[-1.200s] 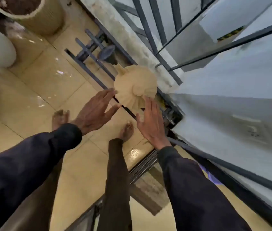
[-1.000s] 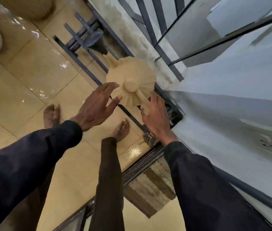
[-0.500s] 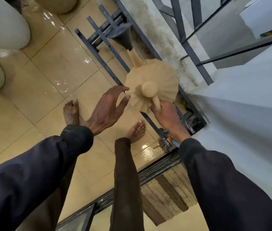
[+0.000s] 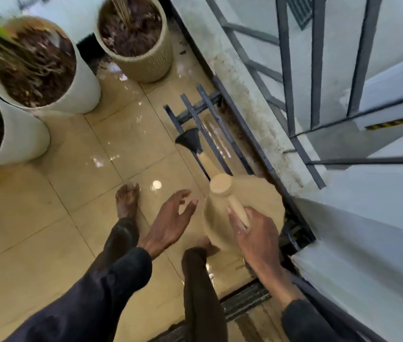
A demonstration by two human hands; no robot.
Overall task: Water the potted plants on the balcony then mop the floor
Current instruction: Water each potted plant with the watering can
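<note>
Watering can [image 4: 259,196]: beige, at the balcony's right edge beside the railing [image 4: 286,70], black-tipped spout [image 4: 190,140] pointing away from me. My right hand [image 4: 254,238] grips its handle [image 4: 238,211], fingers curled round it. My left hand [image 4: 171,220] hovers just beside the can, fingers spread wide, holding nothing. Potted plants stand far left: two white pots [image 4: 82,77] [image 4: 20,141] and one ribbed beige pot [image 4: 146,65], all with dark soil. The tiled floor [image 4: 47,218] shows wet patches.
</note>
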